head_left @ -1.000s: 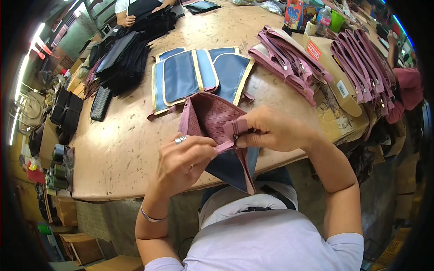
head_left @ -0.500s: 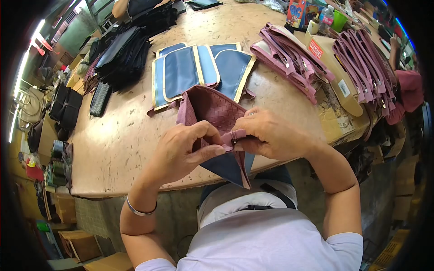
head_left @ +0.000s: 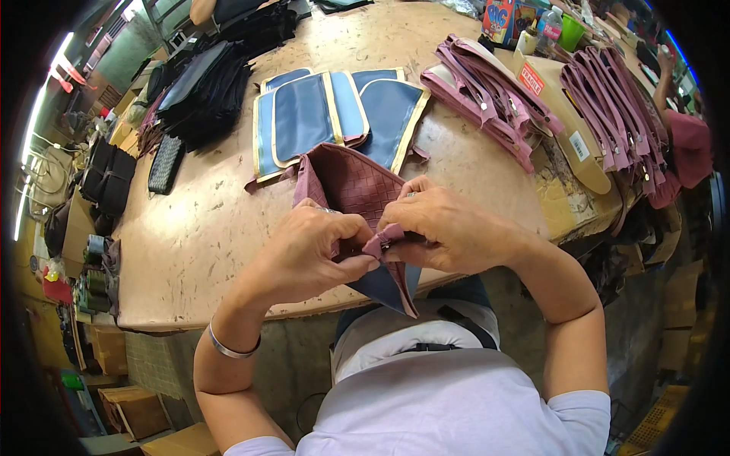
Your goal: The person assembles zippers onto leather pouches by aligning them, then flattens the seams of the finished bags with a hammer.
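Both hands hold a mauve woven-pattern piece [head_left: 357, 181] with a dark blue underside, folded open at the table's front edge. My left hand [head_left: 315, 245] pinches its near edge between thumb and fingers. Close on the right, my right hand [head_left: 433, 226] grips a small mauve tab [head_left: 382, 239] with a bit of metal at it. The fingertips of the two hands nearly meet there. Just beyond lie blue panels with cream edging [head_left: 300, 125], overlapping one another.
Black pieces [head_left: 205, 99] are stacked at the back left, beside a dark textured case [head_left: 166, 166]. Mauve pieces with zippers [head_left: 494, 102] lie at the right, near a cardboard box [head_left: 566, 125], a bottle [head_left: 549, 29] and a green cup [head_left: 571, 33]. A person's arm [head_left: 664, 76] shows far right.
My left hand has shifted slightly, its fingers more curled at the edge. My right hand has moved a little left, and the mauve tab now tilts upward.
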The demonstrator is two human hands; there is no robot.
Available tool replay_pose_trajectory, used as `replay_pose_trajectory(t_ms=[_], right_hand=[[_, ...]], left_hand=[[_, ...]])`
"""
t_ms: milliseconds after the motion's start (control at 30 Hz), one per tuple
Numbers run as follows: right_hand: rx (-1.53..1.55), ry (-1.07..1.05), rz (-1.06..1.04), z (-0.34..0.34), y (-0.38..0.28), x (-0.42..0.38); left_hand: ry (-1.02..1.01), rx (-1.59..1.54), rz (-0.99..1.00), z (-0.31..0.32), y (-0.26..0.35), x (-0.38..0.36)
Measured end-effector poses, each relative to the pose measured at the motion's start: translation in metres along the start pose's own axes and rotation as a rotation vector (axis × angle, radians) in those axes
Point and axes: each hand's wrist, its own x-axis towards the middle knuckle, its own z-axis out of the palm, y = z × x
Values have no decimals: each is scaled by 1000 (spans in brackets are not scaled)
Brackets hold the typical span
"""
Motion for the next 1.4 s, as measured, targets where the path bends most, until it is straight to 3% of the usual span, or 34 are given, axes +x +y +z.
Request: replay_pose_trajectory(t_ms=[200,333,500,600,700,933,1033,1133,1233,1400], right_hand=[[-154,128,-58,10,3,2],[-73,16,19,-1,3,4],[-18,-138,111,-12,0,10],[-360,1,9,4,-7,5],[-445,21,37,10,-12,5],[58,-83,-21,-16,24,9],[197,-94,-44,-14,43,9],[245,-113,-56,-15,49,10],[496,-146,97,-20,41,10],[324,-125,32,-18,36,15]], left_hand=[[-6,-47,-2,6,-9,-1],[54,15,91,7,-9,-3],[53,18,73,7,-8,-3],[102,7,85,13,-13,-7],[150,-22,153,18,-19,-6],[139,-152,166,10,-17,-8],[124,-308,27,11,-19,-9],[175,-187,152,12,-25,-7],[165,-221,124,10,-26,-8],[192,-247,87,10,-23,-10]])
